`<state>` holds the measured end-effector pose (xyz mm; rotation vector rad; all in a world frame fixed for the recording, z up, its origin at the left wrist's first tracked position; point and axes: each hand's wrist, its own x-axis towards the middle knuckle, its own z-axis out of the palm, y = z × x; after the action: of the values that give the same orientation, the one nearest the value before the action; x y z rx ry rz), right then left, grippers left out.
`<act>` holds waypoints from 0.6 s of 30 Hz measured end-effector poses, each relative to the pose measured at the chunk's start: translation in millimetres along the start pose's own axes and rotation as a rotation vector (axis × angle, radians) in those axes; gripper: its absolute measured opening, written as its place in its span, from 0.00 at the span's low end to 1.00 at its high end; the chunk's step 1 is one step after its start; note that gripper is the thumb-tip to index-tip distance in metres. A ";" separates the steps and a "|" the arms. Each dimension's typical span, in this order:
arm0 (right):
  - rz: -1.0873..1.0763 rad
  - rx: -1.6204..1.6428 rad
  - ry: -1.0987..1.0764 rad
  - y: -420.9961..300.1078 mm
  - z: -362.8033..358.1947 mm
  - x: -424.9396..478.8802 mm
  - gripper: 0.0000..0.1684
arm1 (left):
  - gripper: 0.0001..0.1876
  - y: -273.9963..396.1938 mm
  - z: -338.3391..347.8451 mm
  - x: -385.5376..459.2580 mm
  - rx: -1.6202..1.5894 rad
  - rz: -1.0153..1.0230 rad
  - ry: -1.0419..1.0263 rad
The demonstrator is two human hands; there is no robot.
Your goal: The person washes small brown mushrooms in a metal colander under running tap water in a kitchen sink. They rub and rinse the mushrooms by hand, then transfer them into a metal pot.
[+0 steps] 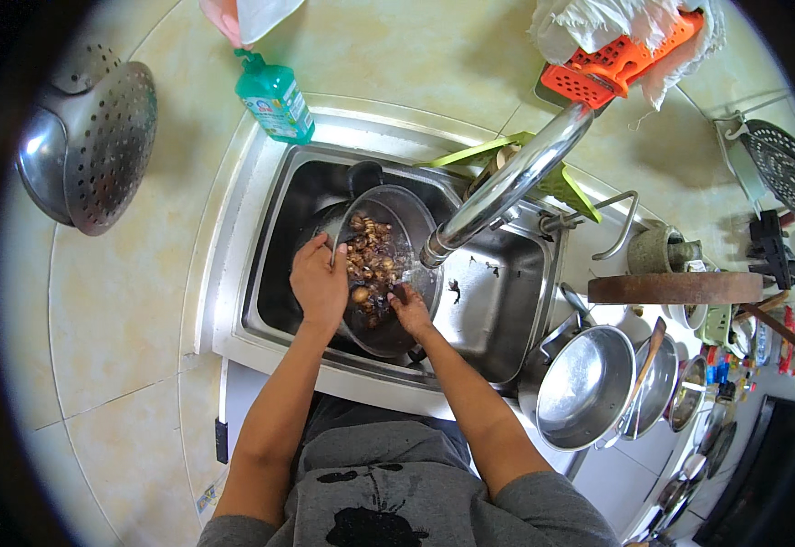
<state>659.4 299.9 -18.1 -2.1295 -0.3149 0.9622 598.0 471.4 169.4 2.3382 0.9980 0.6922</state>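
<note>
A clear bowl or strainer (397,342) is tilted over the left part of the steel sink (493,355), with wet brown pieces of food (370,260) lying in it. My left hand (322,277) grips the bowl's left rim, fingers over the edge. My right hand (411,311) is inside the bowl at the lower right of the pieces, fingertips touching or close to them; whether it pinches one I cannot tell. A dark pot with a black handle (365,176) stands beneath the bowl, mostly hidden.
The chrome faucet (507,191) reaches over the bowl's right side. A green pump bottle (275,102) stands at the sink's back left corner. Dark scraps (455,290) lie in the sink's right part. Steel pans (585,390) and a round wooden board (674,288) are at the right.
</note>
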 end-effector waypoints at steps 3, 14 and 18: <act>-0.105 0.063 0.140 -18.8 -0.9 7.6 0.35 | 0.15 2.6 -20.3 14.8 0.024 0.018 0.017; -0.740 0.035 0.290 -151.2 -25.8 32.1 0.35 | 0.18 56.8 -95.5 45.0 0.038 0.224 0.078; -0.683 0.050 0.207 -166.1 -24.8 21.7 0.38 | 0.17 73.8 -112.5 56.1 0.058 0.259 0.089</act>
<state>705.8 409.7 102.2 -1.8478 -0.8324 0.3456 598.9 496.7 312.9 2.5345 0.7673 0.8838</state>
